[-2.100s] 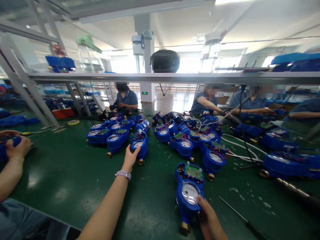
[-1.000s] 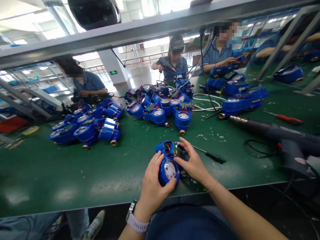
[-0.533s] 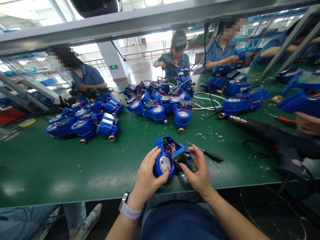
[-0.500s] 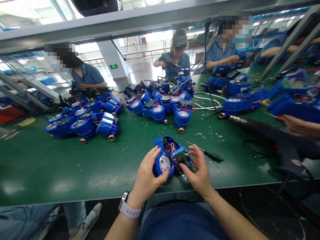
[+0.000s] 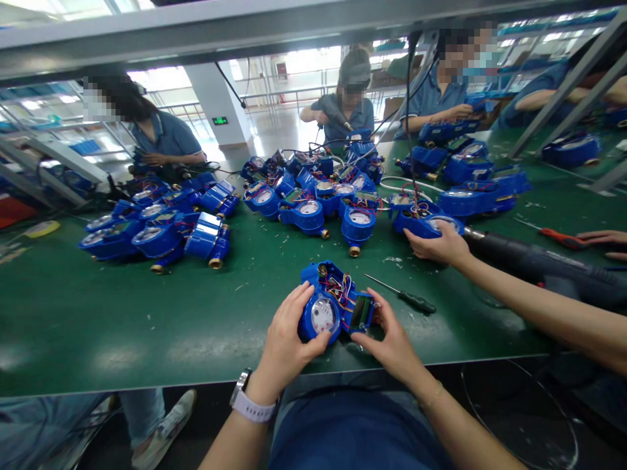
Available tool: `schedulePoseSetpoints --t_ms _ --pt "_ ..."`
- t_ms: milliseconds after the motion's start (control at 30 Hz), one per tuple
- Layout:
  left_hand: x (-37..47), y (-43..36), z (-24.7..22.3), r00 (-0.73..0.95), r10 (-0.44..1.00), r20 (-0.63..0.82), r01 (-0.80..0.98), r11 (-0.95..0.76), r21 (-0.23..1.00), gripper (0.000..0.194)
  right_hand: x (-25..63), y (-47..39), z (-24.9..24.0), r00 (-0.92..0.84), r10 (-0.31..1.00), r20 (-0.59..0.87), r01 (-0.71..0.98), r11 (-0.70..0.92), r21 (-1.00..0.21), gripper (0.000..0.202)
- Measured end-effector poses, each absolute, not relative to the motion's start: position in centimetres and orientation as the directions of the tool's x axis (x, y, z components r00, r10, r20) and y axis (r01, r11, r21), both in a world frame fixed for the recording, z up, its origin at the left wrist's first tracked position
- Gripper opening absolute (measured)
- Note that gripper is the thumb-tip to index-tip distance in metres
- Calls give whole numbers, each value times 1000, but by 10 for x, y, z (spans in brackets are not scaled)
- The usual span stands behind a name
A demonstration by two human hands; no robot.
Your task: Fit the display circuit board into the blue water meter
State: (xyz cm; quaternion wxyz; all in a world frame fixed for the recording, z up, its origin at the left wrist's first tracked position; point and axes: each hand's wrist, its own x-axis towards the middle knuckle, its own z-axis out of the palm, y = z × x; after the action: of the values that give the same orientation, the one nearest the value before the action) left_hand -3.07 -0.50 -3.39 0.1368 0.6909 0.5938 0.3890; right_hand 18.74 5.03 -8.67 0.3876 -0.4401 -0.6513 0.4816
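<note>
A blue water meter (image 5: 322, 316) lies on the green bench near its front edge, its round dial facing up and its wiring compartment exposed. My left hand (image 5: 289, 329) is wrapped round the dial side, thumb along the rim. Coloured wires lead from the compartment to a blue display module (image 5: 361, 312) with a dark screen, turned out to the right. My right hand (image 5: 388, 333) grips this module's outer edge between thumb and fingers. Just beyond my right hand lies a screwdriver (image 5: 416, 302) with a dark green handle, touched by neither hand.
Several blue water meters (image 5: 309, 209) cluster mid-bench, more at left (image 5: 155, 235). At right, a co-worker's hand (image 5: 438, 245) holds another meter, beside a black heat gun (image 5: 533, 258) and a red-handled screwdriver (image 5: 563, 239). People sit opposite. A metal beam (image 5: 274, 40) crosses overhead.
A co-worker's arm has reached in from the right with a water meter. The display module in my right hand has tilted, its screen now more visible. My left hand keeps its hold.
</note>
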Motion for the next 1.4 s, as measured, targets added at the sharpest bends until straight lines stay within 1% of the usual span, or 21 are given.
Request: schedulePoseSetpoints --t_ms 133,433,600,700,833,900,967,1067,1133,1233,1300,1400 --pt "-31 -5 -33 -8 928 373 718 -254 648 68 185 51 -88 -308 947 95 206 164 -965 86" --pt "-30 -6 -35 -13 925 380 719 -255 647 68 183 51 -85 -294 951 95 185 154 -971 82" --pt "-30 -6 -32 0 928 373 736 -253 628 66 183 51 -80 -307 949 72 106 109 -988 80" --pt "-28 -7 -33 12 912 410 767 -271 581 65 181 52 -78 -323 944 62 52 83 -995 81" --pt "-24 -11 -38 85 875 477 844 -317 432 62 179 56 -80 -337 939 70 15 80 -997 82" --pt "-24 -13 -41 113 876 469 872 -314 376 66 177 58 -81 -346 936 63 -17 61 -998 84" --pt "-26 -13 -45 115 880 461 886 -300 353 69 174 61 -82 -348 935 69 -63 51 -997 87" --pt "-30 -10 -49 92 878 470 895 -280 348 65 169 64 -80 -357 930 92 -107 57 -993 90" --pt "-36 -7 -51 82 875 477 899 -271 343 62 165 66 -77 -368 925 94 -91 64 -994 94" --pt "-50 -1 -53 76 872 484 906 -263 332 60 156 68 -72 -348 930 114 1 123 -992 99" --pt "-62 2 -53 93 870 484 907 -274 319 60 148 70 -68 -337 927 165 81 203 -976 97" --pt "-81 4 -53 122 883 453 910 -282 304 58 134 74 -62 -375 885 275 172 358 -918 95"
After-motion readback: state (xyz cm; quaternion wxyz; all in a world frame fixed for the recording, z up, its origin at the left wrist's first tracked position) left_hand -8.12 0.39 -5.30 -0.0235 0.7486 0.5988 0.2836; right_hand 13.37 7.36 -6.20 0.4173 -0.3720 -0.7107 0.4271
